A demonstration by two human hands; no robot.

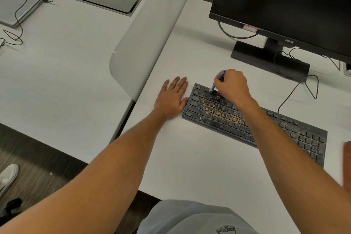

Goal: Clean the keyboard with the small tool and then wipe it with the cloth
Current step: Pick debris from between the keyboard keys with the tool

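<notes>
Head view, monitor [281,4] behind keyboard [224,118], divider [152,30] left

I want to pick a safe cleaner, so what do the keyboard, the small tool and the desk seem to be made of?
The keyboard looks like matte black plastic, its dull keys dusted with yellowish crumbs. The small tool, gripped by the right hand, seems blue plastic with a dark bristled tip; the bristle material is too small to tell. The desk appears to be smooth white laminate with an even, low sheen, though this is uncertain.
</notes>
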